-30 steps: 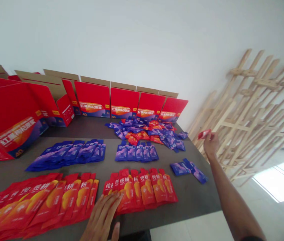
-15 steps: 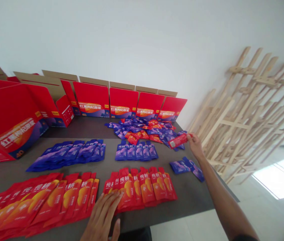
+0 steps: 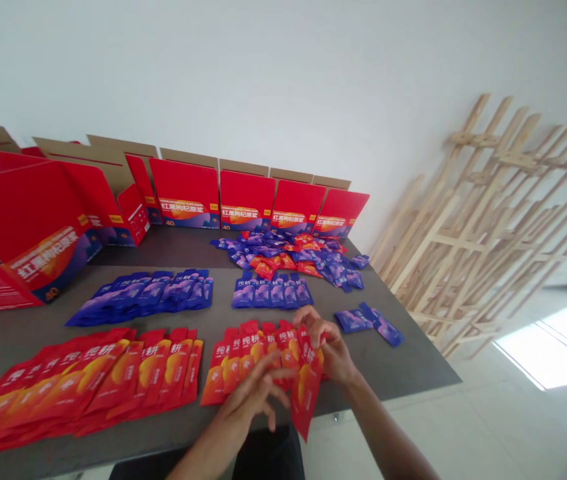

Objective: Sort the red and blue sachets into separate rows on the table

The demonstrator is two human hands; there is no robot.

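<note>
My right hand (image 3: 326,340) pinches a red sachet (image 3: 307,387) by its top corner, and the sachet hangs upright over the front row. My left hand (image 3: 258,393) is just left of that sachet, fingers spread and holding nothing. Behind both hands lies a row of overlapping red sachets (image 3: 233,360), its right end partly hidden by my hands. A larger row of red sachets (image 3: 98,380) fans out to the left. Farther back are a short row of blue sachets (image 3: 271,293) and a longer blue row (image 3: 143,295).
A mixed heap of red and blue sachets (image 3: 288,253) lies before upright red cartons (image 3: 247,200) along the wall. More open cartons (image 3: 48,247) stand at left. Two blue sachets (image 3: 356,321) lie near the grey table's (image 3: 413,373) right edge. Wooden easels (image 3: 468,233) lean beyond it.
My right hand has brought the red sachet from beside the heap to the front row. My left hand has lifted off that row and moved right towards the sachet.
</note>
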